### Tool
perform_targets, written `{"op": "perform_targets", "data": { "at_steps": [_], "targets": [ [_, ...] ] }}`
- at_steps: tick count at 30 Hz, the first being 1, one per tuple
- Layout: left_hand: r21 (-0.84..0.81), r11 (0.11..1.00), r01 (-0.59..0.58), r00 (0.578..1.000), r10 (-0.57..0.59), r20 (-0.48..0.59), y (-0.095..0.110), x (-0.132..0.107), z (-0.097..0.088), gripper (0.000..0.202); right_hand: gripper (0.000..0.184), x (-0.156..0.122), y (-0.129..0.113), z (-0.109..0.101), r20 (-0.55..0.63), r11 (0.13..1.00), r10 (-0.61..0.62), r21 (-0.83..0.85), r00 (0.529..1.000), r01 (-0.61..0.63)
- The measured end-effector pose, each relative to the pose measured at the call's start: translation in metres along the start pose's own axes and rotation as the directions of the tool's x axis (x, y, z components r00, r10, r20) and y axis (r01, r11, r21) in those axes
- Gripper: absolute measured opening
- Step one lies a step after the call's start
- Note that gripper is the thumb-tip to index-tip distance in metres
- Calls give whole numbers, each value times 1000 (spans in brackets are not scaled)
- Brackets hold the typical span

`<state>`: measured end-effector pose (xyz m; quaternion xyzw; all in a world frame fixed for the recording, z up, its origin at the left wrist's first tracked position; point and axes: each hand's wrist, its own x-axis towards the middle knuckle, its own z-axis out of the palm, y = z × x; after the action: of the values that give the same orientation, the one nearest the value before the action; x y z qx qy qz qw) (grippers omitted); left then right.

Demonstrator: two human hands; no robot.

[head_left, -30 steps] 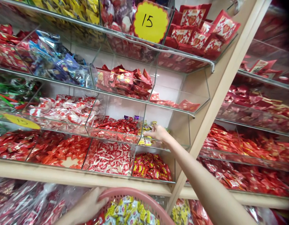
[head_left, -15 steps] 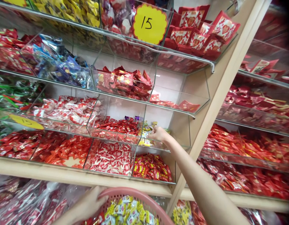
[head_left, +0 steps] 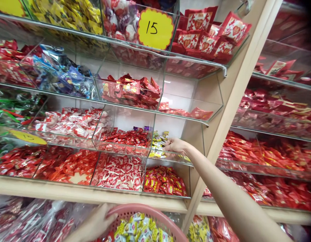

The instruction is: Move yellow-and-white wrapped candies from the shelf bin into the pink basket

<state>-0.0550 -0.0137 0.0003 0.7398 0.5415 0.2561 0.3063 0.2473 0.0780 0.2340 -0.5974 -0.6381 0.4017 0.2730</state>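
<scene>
My right hand reaches into a clear bin on the third shelf, fingers curled down onto a small pile of yellow-wrapped candies. Whether it holds any I cannot tell. My left hand grips the rim of a pink plastic basket at the bottom of the view. The basket holds several yellow-and-white wrapped candies.
Clear acrylic bins fill a wooden shelf unit: red candies left of my right hand, red-and-white ones and red-yellow ones below. A yellow "15" tag hangs above. A wooden post separates more red candy bins on the right.
My right hand has lowered slightly and settled flatter onto the yellow candies. The view has drifted a little; the left hand stays on the basket rim.
</scene>
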Motion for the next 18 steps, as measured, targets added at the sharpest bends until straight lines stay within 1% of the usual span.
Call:
{"op": "perform_targets", "data": {
  "at_steps": [3,5,7,9,10,12,14,16,18],
  "targets": [
    [15,1000,8,1000,-8,-8,0,0,0,42,27,-3,5,-12,58,998,-17,-63,998,21],
    [20,1000,0,1000,0,8,2,-1,0,41,30,-4,6,-19,42,990,-24,-140,999,30],
    [23,1000,-9,1000,8,23,3,-1,0,40,34,-4,6,-23,-57,974,-62,-222,996,48],
    [28,1000,-7,1000,6,24,5,-1,-1,39,37,-2,5,-22,-178,949,-143,-303,974,84],
    [31,1000,-3,1000,2,23,5,-2,-1,39,37,0,4,-20,-206,932,-186,-346,961,106],
    [30,1000,1,1000,-1,28,6,-2,-2,39,37,6,3,-15,-192,895,-228,-427,955,128],
    [23,1000,-4,999,3,32,6,-2,-2,39,37,12,2,-8,-144,875,-219,-466,965,129],
    [10,1000,-13,999,13,30,5,-3,-2,39,38,17,2,-3,-125,879,-208,-458,970,129],
    [-5,1000,-19,1000,19,25,4,-3,-1,40,38,20,2,-2,-124,886,-224,-440,967,149]
  ]
}}
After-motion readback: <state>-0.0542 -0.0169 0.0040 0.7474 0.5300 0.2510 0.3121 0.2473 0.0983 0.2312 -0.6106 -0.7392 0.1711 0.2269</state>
